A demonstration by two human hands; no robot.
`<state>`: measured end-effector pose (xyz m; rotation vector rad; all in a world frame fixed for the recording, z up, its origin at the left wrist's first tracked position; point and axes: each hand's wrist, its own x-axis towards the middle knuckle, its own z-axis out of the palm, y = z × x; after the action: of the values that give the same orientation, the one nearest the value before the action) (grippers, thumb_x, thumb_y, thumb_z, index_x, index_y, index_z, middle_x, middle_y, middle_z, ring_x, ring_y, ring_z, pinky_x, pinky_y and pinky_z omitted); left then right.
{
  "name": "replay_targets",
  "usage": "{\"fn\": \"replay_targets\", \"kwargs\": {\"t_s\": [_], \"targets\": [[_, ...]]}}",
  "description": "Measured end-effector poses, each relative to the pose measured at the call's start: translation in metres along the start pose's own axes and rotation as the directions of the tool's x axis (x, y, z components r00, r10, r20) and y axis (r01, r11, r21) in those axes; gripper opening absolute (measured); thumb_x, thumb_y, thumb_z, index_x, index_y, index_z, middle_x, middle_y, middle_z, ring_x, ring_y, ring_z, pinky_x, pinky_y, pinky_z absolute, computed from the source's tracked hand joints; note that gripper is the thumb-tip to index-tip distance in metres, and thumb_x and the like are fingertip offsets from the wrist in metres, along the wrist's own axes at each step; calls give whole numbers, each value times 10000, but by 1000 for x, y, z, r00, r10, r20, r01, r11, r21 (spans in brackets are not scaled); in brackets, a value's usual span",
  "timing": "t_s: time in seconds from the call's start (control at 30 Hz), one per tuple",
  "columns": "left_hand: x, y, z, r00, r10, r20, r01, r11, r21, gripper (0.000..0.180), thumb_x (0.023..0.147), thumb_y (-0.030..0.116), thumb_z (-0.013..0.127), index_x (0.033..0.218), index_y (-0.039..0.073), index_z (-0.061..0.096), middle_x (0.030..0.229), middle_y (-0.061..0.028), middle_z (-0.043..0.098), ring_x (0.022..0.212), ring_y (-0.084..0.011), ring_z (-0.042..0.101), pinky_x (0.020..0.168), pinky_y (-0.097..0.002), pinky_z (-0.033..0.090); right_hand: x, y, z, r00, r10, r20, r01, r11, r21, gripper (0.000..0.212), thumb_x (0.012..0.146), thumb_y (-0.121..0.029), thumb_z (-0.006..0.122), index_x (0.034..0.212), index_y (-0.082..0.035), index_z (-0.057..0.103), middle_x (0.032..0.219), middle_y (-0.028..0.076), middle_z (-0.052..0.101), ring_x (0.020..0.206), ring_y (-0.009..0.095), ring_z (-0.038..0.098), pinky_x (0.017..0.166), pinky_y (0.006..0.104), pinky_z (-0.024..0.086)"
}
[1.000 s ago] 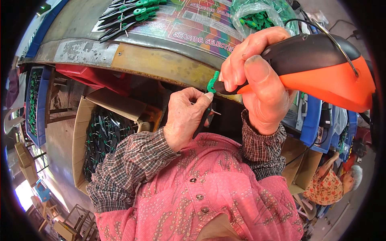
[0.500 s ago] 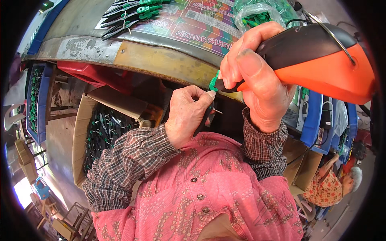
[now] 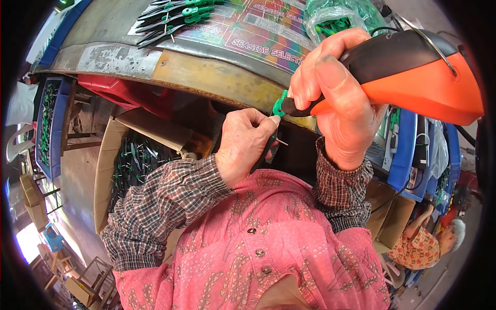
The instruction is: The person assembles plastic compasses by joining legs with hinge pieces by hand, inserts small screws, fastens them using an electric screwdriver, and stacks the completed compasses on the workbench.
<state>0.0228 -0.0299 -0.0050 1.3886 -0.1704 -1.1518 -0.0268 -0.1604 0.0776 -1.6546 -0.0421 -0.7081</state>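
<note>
Between the thumb and fingers of my left hand (image 3: 242, 137) is a small part with a green plastic head (image 3: 278, 107) and a black shaft, most of it hidden by the hand. A thin metal pin (image 3: 282, 142) sticks out beside the shaft. My right hand (image 3: 345, 106) is wrapped round an orange and black electric screwdriver (image 3: 418, 82), which has a metal hanging loop. Its dark tip meets the green head, just off the table's front edge. Whether the bit sits inside the head cannot be made out.
Several black-and-green parts (image 3: 178, 20) lie on the table (image 3: 116, 59), near a clear bag of green pieces (image 3: 336, 23). Below on the left, a cardboard box (image 3: 103, 175) holds many similar parts. Blue crates (image 3: 405, 155) stand at right, where another person (image 3: 416, 243) sits.
The view has shifted slightly. Both hands keep their grips, and the screwdriver tip stays at the green head, which now shows a little more clearly.
</note>
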Motion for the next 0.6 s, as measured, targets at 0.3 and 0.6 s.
{"fn": "replay_targets", "kwargs": {"t_s": [0.3,0.6], "targets": [[-1,-1,0,1000,7,-9,-7,1000,1,267,898,214,665,824,-36,610,663,-72,620,481,-105,532,443,-230,427,-1,-3,-5,1000,4,-29,0,988,157,162,907,-179,566,950,-49,478,661,60,505,536,154,494,560,326,448],[-1,-1,1,998,45,33,-46,998,47,217,912,161,639,939,-55,635,731,-67,634,563,-96,567,470,-232,457,3,-13,-20,997,-39,-66,48,989,141,187,936,-230,535,965,-49,501,675,53,502,563,157,505,603,343,455]]}}
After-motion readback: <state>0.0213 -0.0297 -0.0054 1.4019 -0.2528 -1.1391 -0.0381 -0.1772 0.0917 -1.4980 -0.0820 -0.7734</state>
